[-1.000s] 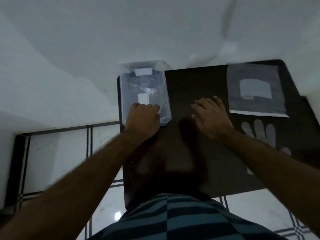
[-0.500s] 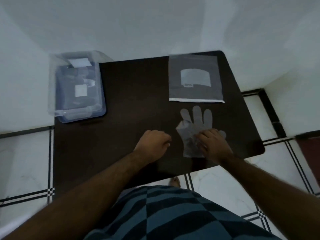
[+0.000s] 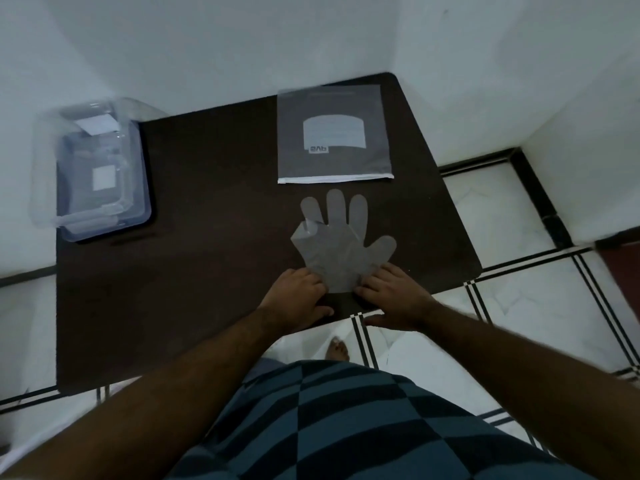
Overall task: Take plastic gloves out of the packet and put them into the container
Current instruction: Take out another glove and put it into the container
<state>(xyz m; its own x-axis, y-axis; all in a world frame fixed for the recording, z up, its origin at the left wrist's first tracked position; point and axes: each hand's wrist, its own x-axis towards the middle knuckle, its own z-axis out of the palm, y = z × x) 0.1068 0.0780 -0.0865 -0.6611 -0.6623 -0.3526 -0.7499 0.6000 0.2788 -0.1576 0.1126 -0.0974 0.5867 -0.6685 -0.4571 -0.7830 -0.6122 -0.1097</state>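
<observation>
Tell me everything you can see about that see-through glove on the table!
The plastic glove is thin, greyish and see-through. It lies flat on the dark table, fingers spread and pointing away toward the packet, thumb sticking out right. One edge finger looks folded over. Its cuff end is touched by the left hand and the right hand.

Table (image 3: 207,209): dark brown top, rounded corners, far edge against wall.
Wall (image 3: 242,39): white, plain.
Floor (image 3: 512,299): white marble tiles, black border lines.
Shirt (image 3: 346,427): blue-black checked.
Foot (image 3: 337,349): bare, below the table's near edge.
</observation>
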